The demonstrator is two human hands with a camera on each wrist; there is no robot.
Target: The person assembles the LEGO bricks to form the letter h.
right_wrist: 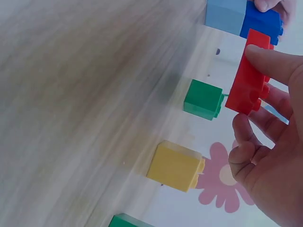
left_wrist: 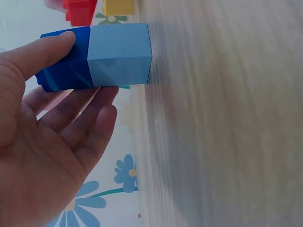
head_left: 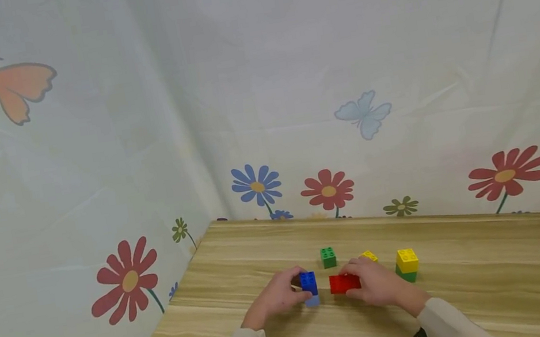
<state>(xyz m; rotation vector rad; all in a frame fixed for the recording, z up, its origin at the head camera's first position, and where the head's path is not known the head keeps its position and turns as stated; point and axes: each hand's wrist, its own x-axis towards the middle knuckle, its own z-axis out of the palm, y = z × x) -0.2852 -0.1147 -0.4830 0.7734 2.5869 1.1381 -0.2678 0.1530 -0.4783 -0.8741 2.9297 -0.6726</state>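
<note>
A dark blue brick (head_left: 308, 282) sits on top of a light blue brick (head_left: 312, 301); my left hand (head_left: 279, 295) pinches the dark blue one between thumb and fingers. In the left wrist view the light blue brick (left_wrist: 120, 54) extends past the fingertips. My right hand (head_left: 377, 283) grips a long red brick (head_left: 343, 283), just right of the blue pair and apart from it. The right wrist view shows the red brick (right_wrist: 248, 75) held above the table, its studs facing up, with the thumb on its near side.
Behind the hands stands a green brick (head_left: 328, 257). A yellow brick (head_left: 369, 256) is partly hidden behind my right hand. To the right, a yellow brick (head_left: 407, 258) is stacked on a green one (head_left: 407, 275). A patterned curtain (head_left: 338, 65) borders the wooden table (head_left: 500, 274).
</note>
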